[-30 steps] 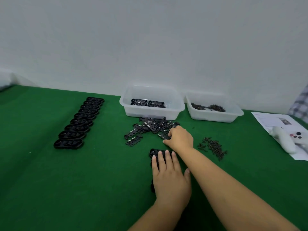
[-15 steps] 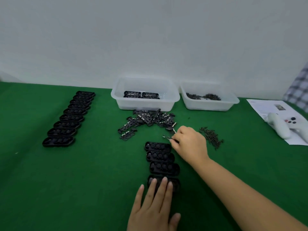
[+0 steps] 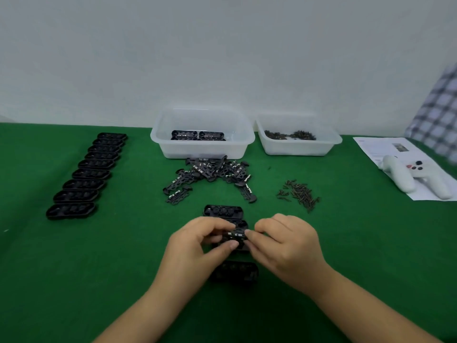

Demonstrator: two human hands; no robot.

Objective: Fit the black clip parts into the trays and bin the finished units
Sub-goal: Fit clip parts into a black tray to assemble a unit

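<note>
Hands (image 3: 197, 241) pinching clip part (image 3: 235, 235), trays (image 3: 223, 210) partly hidden

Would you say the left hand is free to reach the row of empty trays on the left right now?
Probably not yet: the left hand pinches a clip part together with the right hand. Nothing blocks the way to the tray row.

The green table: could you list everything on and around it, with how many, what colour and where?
Table: one, green cover.
Row of trays: nine, black, far left.
Trays by the hands: at least three, black, centre; some hidden.
Loose clip parts: a heap, black, before the left bin.
Left bin: one, translucent white, holds black units.
Right bin: one, translucent white, holds small dark pieces.
Small dark pieces: a pile, right of centre.
Controller: one, white, on a paper sheet, far right.
Left hand, right hand: both pinch one clip part.
</note>
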